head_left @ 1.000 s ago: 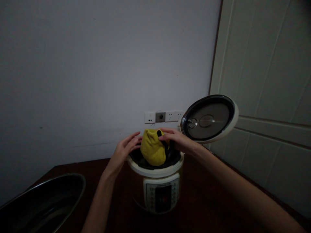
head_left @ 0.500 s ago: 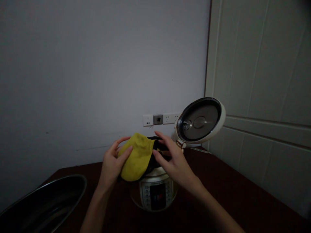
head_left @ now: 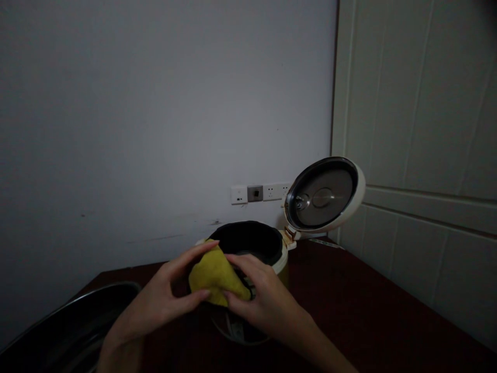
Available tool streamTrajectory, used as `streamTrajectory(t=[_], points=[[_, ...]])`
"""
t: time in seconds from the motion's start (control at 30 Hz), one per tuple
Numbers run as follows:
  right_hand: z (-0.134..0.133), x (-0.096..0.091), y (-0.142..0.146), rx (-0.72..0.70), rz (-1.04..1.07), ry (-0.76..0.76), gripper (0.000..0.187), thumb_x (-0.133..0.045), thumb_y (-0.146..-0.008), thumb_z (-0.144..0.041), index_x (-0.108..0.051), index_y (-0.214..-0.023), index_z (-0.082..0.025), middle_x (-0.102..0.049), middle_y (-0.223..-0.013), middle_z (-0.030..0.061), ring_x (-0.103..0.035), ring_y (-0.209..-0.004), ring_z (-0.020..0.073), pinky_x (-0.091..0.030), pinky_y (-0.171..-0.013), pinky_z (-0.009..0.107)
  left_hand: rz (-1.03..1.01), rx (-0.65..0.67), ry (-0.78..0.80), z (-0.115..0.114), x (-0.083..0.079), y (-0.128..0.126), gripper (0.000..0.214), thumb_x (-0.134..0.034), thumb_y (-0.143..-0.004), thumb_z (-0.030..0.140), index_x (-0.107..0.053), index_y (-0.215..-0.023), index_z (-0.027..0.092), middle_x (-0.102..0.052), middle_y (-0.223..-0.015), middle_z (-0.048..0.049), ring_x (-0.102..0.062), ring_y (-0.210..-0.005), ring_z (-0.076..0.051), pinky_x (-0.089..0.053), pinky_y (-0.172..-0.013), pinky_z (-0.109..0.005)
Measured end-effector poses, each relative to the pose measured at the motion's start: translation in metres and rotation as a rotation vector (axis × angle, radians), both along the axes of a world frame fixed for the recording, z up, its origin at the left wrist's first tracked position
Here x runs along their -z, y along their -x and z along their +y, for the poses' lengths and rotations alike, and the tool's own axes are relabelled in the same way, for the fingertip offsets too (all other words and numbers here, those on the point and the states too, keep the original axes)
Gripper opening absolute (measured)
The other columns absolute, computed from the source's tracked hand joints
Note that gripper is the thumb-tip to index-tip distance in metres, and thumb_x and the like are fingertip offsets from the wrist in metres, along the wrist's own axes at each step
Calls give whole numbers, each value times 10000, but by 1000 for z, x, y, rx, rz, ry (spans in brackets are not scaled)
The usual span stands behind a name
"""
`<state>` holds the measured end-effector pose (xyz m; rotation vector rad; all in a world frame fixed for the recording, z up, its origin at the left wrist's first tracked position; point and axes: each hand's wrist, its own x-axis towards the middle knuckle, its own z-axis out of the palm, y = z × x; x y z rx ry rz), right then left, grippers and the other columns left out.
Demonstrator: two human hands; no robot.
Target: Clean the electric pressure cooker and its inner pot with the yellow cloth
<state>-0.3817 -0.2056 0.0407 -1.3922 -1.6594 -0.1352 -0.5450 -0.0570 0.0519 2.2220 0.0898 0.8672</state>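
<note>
Between my two hands is a yellow cloth, bunched up in front of the cooker. My left hand grips its left side, thumb below and fingers above. My right hand pinches its right side in the same way. Just behind them stands an electric pressure cooker with a dark inner pot. Its round lid is swung up to the right on a hinge. My hands and the cloth hide most of the cooker's front panel.
A large dark pan lies at the lower left of the dark red table. Wall sockets sit behind the cooker. A pale panelled door or cabinet rises along the right side.
Both hands have come down and nearer with the cloth, off the cooker's rim, so the pot's opening now shows. The cloth is folded smaller, its black side mostly out of sight.
</note>
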Motion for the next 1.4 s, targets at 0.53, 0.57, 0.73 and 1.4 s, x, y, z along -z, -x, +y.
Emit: streamTrajectory(t=[0.53,0.57,0.73,1.4], points=[[22,-8,-22,-121,553,-83,458,-768,-623,-341,-587,-1025,-218,-650,-981,23,-606,-915,188,-483,-825,333,-482,-302,187,-10,4,-54,164,-654,-708,270,-569,-832,203,-639,-811,-7,-618,-774,-165,-500,-680,-228],[25,-8,-23,-113,575,-84,440,-763,-628,-356,-591,-1005,-207,-650,-960,25,-603,-894,186,-485,-815,332,-499,-327,191,-11,5,-58,168,-651,-707,271,-565,-834,203,-636,-799,-2,-617,-764,-162,-499,-672,-226],[27,-13,-32,-45,506,-107,255,-701,-701,-352,-624,-878,-185,-646,-844,17,-592,-807,172,-481,-748,301,-419,-291,200,-8,4,-63,197,-673,-692,284,-582,-845,199,-655,-793,-3,-631,-757,-166,-505,-659,-230],[4,-78,-117,656,-383,44,316,-510,-747,-125,-632,-1038,-140,-627,-997,124,-579,-917,224,-430,-801,323,-333,-678,82,91,50,-97,328,-473,-794,320,-609,-1037,147,-637,-1113,-133,-583,-1054,-251,-428,-948,-407]])
